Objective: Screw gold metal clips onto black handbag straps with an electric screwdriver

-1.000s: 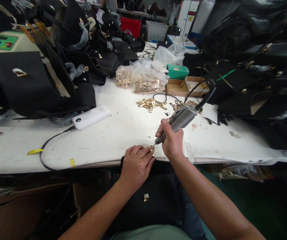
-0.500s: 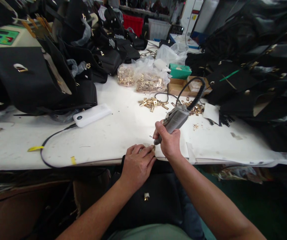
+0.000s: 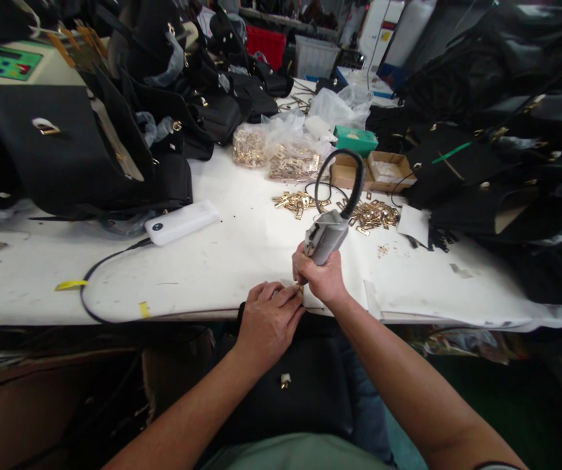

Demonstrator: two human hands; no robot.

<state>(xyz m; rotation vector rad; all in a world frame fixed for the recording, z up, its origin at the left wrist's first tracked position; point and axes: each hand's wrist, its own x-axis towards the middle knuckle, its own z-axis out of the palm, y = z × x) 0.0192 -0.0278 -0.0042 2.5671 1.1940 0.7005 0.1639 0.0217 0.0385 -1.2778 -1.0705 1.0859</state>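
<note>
In my right hand (image 3: 324, 277) is a grey electric screwdriver (image 3: 327, 236), fingers wrapped round its body and its tip pointing down. Below that tip, at the table's front edge, a small gold fitting (image 3: 301, 288) shows only in part. My left hand (image 3: 271, 320) presses beside it, fingers over the upper edge of a black bag (image 3: 310, 398) and fingertips at the fitting. The bag rests on my lap, its upper part hidden under my hands. A gold clasp (image 3: 285, 382) with a white wrap sits on its front.
Gold plates lie in two piles (image 3: 373, 214) behind the screwdriver, with bagged fittings (image 3: 293, 160) and cardboard trays (image 3: 391, 168) farther back. A white power bank (image 3: 183, 223) with a cable lies left. Black bags (image 3: 46, 150) crowd both sides of the white table (image 3: 241, 228).
My right hand has swung the screwdriver more upright and shifted slightly left, its cable bending with it. My left hand stays at the fitting. The view has shifted slightly.
</note>
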